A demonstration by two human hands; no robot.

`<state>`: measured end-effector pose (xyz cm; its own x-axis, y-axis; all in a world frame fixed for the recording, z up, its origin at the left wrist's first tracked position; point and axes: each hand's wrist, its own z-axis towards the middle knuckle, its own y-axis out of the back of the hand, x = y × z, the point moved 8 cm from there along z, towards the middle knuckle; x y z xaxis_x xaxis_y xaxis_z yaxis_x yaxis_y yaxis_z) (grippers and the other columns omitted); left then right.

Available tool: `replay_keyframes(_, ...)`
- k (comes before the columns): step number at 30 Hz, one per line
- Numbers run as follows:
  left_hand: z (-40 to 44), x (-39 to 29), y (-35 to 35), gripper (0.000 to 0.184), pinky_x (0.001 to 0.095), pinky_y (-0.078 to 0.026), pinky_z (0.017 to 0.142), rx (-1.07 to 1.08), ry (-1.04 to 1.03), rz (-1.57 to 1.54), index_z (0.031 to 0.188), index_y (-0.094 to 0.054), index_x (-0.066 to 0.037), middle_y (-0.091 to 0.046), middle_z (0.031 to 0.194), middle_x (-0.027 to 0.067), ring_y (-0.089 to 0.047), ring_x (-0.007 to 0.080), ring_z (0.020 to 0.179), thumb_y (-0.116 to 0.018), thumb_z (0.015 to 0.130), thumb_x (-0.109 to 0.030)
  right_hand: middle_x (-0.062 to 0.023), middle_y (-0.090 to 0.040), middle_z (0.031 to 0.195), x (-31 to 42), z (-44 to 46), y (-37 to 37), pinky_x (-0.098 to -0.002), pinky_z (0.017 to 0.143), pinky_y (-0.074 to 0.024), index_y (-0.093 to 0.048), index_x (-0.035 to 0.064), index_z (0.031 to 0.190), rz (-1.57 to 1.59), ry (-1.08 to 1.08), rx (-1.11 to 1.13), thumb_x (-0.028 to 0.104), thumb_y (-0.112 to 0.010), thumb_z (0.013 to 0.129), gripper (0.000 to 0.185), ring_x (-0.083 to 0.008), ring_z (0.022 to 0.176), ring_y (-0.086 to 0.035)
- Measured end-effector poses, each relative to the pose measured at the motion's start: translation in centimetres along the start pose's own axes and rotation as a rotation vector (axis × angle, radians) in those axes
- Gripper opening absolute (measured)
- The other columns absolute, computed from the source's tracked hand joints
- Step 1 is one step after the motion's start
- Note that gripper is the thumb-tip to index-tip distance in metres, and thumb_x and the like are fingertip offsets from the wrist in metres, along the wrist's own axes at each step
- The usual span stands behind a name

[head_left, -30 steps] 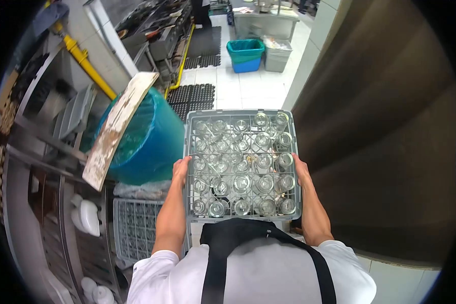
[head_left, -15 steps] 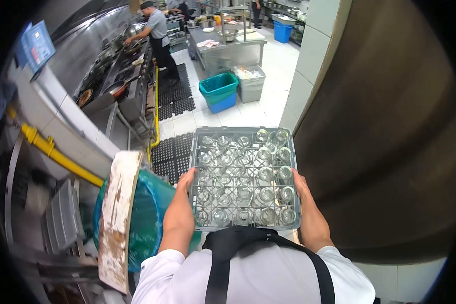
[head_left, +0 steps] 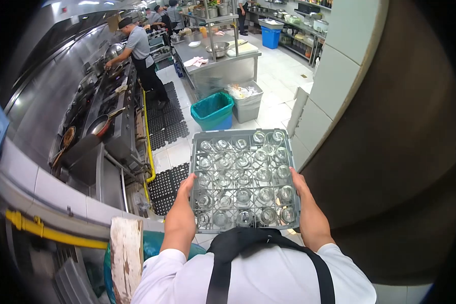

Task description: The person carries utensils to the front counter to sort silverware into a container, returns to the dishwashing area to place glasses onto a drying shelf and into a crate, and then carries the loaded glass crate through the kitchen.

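Note:
A grey dishwasher glass rack [head_left: 193, 152] is carried in front of my body, close to the apron. Clear drinking glasses [head_left: 243, 195] fill most of its square compartments; they seem to stand upside down, bases up. My left hand [head_left: 187, 186] grips the rack's left side, thumb over the edge and fingers hidden beneath or behind it. On the opposite side my right hand [head_left: 300, 182] holds the rack in the same way, its fingers also mostly out of sight.
Left: a weathered white board [head_left: 126, 258] over a green-lined bin, a yellow pipe [head_left: 61, 235], and stoves with a frying pan [head_left: 100, 124]. A cook [head_left: 142, 55] stands there. Ahead: a green-lined blue bin [head_left: 213, 112], a grey bin [head_left: 247, 104], a steel counter [head_left: 218, 73]. Right: a dark panel [head_left: 390, 152].
I have moved forward with the rack: the bins, stoves and counter look nearer, and the white board has slid lower in view. Both hands keep their hold.

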<state>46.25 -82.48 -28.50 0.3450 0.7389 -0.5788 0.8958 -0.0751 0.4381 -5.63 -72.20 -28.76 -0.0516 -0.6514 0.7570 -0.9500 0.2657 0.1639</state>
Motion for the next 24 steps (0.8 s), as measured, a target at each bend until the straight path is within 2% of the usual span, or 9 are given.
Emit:
replay_keyframes(1, 1.2, -2.2, 0.1, 0.08, 0.0485, -0.039, 0.101, 0.009, -0.02, 0.016, 0.134, -0.051, 0.0, -0.043, 0.143, 0.0241, -0.044, 0.0357, 0.129, -0.059, 0.072, -0.05, -0.0191, -0.043, 0.145, 2.4, 1.6, -0.5, -0.0478, 0.11, -0.0262, -0.046, -0.0006, 0.139, -0.005, 0.012, -0.009, 0.061, -0.048, 0.089, 0.079, -0.0326, 0.136, -0.037)
replay_keyframes(4, 5.8, -8.0, 0.5, 0.077, 0.0469, -0.039, 0.101, 0.004, -0.08, 0.013, 0.135, -0.05, 0.001, -0.044, 0.142, 0.0238, -0.044, 0.0346, 0.13, -0.058, 0.074, -0.047, -0.024, -0.056, 0.129, 7.3, 8.3, -1.0, -0.0401, 0.1, -0.0396, -0.057, -0.0091, 0.124, -0.055, 0.097, -0.163, 0.062, -0.052, 0.086, 0.082, -0.0306, 0.121, -0.053)
replay_keyframes(8, 12.3, -11.9, 0.1, 0.073, 0.0457, -0.037, 0.102, 0.023, -0.121, -0.018, 0.13, -0.053, 0.004, -0.049, 0.137, 0.0238, -0.046, 0.0334, 0.127, -0.058, 0.077, -0.044, -0.0262, -0.053, 0.132, 11.2, 13.3, -1.5, -0.0403, 0.102, -0.0368, -0.054, -0.0113, 0.125, -0.147, 0.041, -0.173, 0.064, -0.051, 0.085, 0.086, -0.0326, 0.125, -0.049)
replay_keyframes(11, 12.3, -17.4, -1.1, 0.07, 0.0453, -0.038, 0.101, 0.016, -0.095, -0.031, 0.128, -0.053, 0.007, -0.049, 0.137, 0.0248, -0.047, 0.0337, 0.125, -0.057, 0.078, -0.043, -0.0236, -0.041, 0.145, 13.4, 17.8, -2.2, -0.0425, 0.109, -0.0284, -0.044, -0.0054, 0.138, -0.092, -0.012, -0.086, 0.061, -0.049, 0.088, 0.083, -0.0341, 0.136, -0.036)
replay_keyframes(16, 24.5, -27.1, -4.7, 0.068, 0.0436, -0.04, 0.099, 0.018, -0.124, 0.081, 0.125, -0.055, 0.01, -0.055, 0.13, 0.0257, -0.051, 0.0352, 0.123, -0.056, 0.08, -0.041, -0.0229, -0.041, 0.145, 16.9, 28.2, -1.0, -0.0429, 0.108, -0.0295, -0.043, -0.0066, 0.138, -0.021, -0.039, -0.172, 0.061, -0.049, 0.088, 0.084, -0.0331, 0.135, -0.038)
replay_keyframes(20, 34.4, -37.0, -8.1, 0.066, 0.0433, -0.039, 0.099, 0.085, -0.29, 0.163, 0.125, -0.055, 0.009, -0.054, 0.131, 0.0261, -0.051, 0.0348, 0.124, -0.055, 0.081, -0.041, -0.0219, -0.043, 0.144, 22.8, 33.0, -1.7, -0.0432, 0.106, -0.0324, -0.044, -0.0069, 0.137, 0.142, -0.013, -0.151, 0.061, -0.049, 0.087, 0.085, -0.0318, 0.133, -0.041)
replay_keyframes(24, 38.5, -48.0, -11.0, 0.065, 0.0404, -0.04, 0.1, 0.155, -0.316, 0.199, 0.125, -0.057, 0.007, -0.054, 0.132, 0.0245, -0.051, 0.0321, 0.124, -0.055, 0.083, -0.043, -0.0211, -0.043, 0.144, 26.2, 37.5, -1.9, -0.0415, 0.105, -0.0332, -0.045, -0.0079, 0.136, 0.21, 0.009, -0.231, 0.063, -0.049, 0.087, 0.087, -0.0302, 0.132, -0.041)
